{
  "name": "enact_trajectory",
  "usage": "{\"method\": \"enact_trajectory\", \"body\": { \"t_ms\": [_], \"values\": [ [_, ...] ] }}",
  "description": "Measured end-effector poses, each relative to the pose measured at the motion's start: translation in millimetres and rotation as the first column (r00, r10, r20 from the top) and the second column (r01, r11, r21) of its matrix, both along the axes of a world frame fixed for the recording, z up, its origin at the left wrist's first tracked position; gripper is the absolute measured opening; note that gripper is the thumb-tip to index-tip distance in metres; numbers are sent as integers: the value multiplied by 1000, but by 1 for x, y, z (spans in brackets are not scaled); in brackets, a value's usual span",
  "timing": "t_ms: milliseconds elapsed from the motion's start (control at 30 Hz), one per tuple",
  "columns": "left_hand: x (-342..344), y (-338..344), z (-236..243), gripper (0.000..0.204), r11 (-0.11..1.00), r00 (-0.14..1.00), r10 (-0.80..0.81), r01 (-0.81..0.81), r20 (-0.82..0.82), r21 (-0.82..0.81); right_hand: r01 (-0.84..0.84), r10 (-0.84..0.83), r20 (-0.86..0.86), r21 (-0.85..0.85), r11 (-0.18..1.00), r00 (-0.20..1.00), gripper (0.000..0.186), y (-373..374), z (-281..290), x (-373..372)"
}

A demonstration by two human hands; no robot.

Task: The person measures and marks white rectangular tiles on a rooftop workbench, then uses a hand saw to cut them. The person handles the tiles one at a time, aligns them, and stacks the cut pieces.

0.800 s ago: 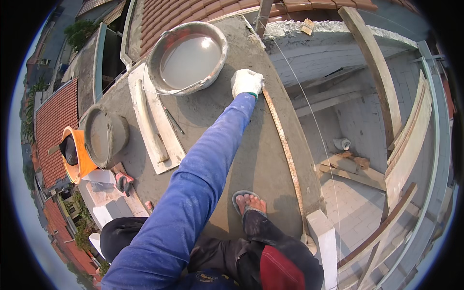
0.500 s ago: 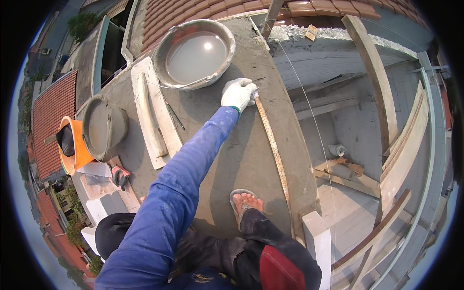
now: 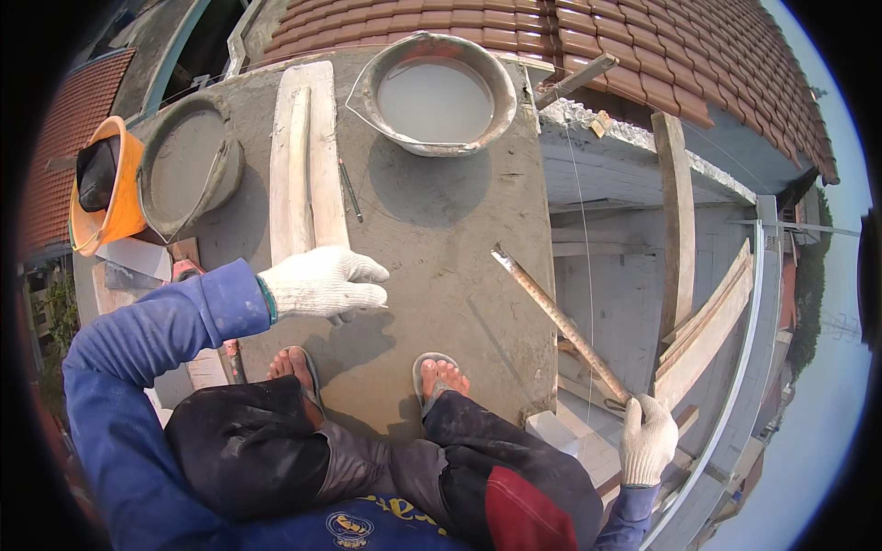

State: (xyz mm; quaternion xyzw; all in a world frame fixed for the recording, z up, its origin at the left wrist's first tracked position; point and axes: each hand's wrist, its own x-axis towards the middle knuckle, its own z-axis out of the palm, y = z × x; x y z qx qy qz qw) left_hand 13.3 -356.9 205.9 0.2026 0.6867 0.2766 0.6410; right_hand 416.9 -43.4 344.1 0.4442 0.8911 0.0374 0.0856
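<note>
My right hand (image 3: 646, 441), in a white knit glove, is closed at the near right around one end of a worn, rust-speckled tape measure (image 3: 562, 321). Its blade slants up and left from the fist, the free tip above the grey cement surface (image 3: 459, 312). My gloved left hand (image 3: 326, 283) hovers over the cement with thumb and fingers apart, holding nothing. Just beyond it lies a long wooden float (image 3: 317, 138) with a pole-like handle, and a dark pencil (image 3: 350, 190) rests alongside.
A bucket of cloudy water (image 3: 436, 138) stands at the far edge. Left are a bucket of grey mortar (image 3: 225, 174) and an orange container (image 3: 129, 216). Right of the slab edge is a drop with timber posts (image 3: 675, 220) and a thin string (image 3: 583, 202). Both my feet are on the slab.
My left hand has let go of the tape measure's far end and drawn back left. The blade has swung up off the slab, and my right hand has come into view holding it.
</note>
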Motion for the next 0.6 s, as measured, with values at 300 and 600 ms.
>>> {"method": "enact_trajectory", "body": {
  "t_ms": [300, 600],
  "values": [
    [182, -186, -175, 56, 813, 600, 497, -575, 627, -93, -651, 446, 477, 494, 576, 757, 24, 116, 81, -232],
    [216, -209, -199, 45, 575, 291, 585, -807, 757, -133, -891, 456, 766, 410, 197, 453, 16, 124, 18, -376]
  ]
}}
